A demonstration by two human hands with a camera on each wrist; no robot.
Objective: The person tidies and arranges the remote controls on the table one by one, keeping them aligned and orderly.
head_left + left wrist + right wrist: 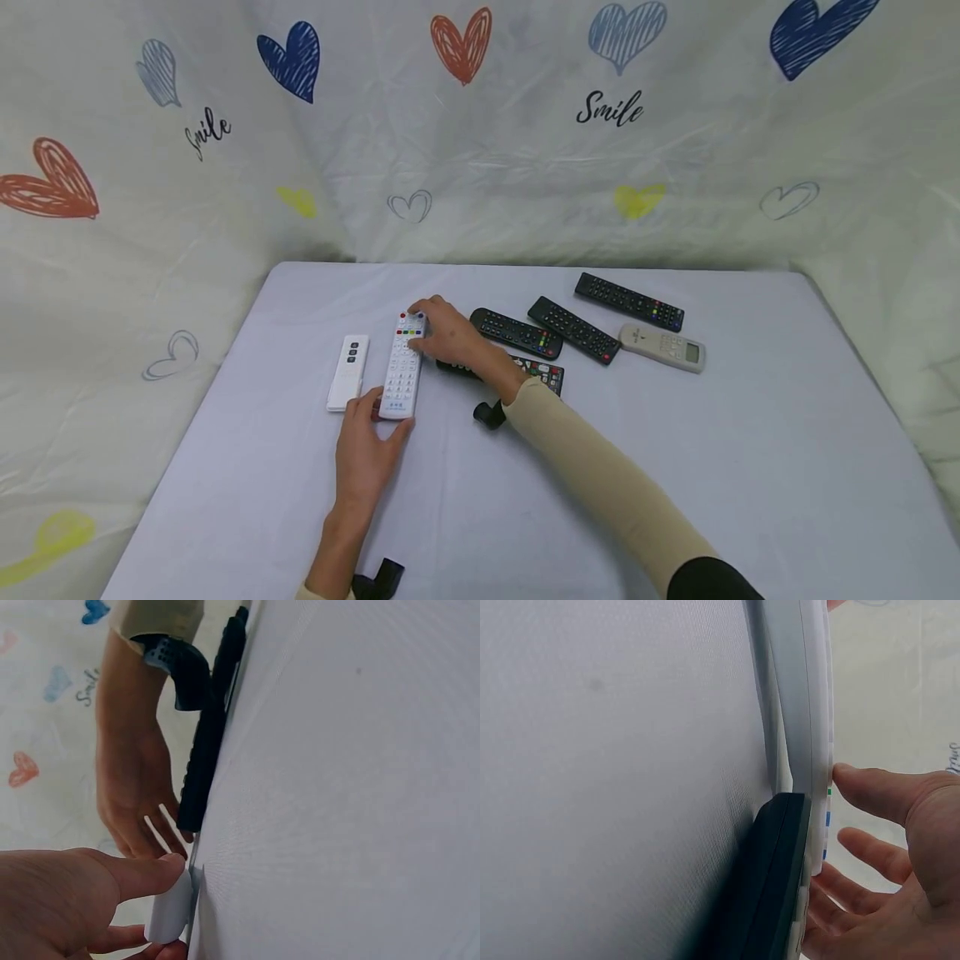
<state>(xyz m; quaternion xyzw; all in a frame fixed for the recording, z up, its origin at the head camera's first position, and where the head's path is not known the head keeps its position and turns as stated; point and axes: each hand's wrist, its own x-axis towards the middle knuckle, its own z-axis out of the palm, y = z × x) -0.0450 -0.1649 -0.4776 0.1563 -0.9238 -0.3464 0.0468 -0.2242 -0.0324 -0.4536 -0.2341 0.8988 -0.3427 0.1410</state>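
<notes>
A long white remote control (401,371), with a grid of buttons and coloured keys near its far end, lies between both hands. At its near end, my left hand (366,458) holds it, thumb on one side and fingers on the other; the left wrist view shows its white end (171,911) between them. My right hand (453,335) holds the far end, thumb on the button face and fingers at the end edge. Just left lies a slim white remote (348,373) with a few dark buttons. A black remote (546,372) is partly hidden under my right wrist.
Right of the hands lie more black remotes, one rounded (517,332), one slanted (573,329) and one farther back (628,301). A beige remote with a small screen (663,347) is beside them. The white-covered table (750,467) meets a heart-printed backdrop (495,225).
</notes>
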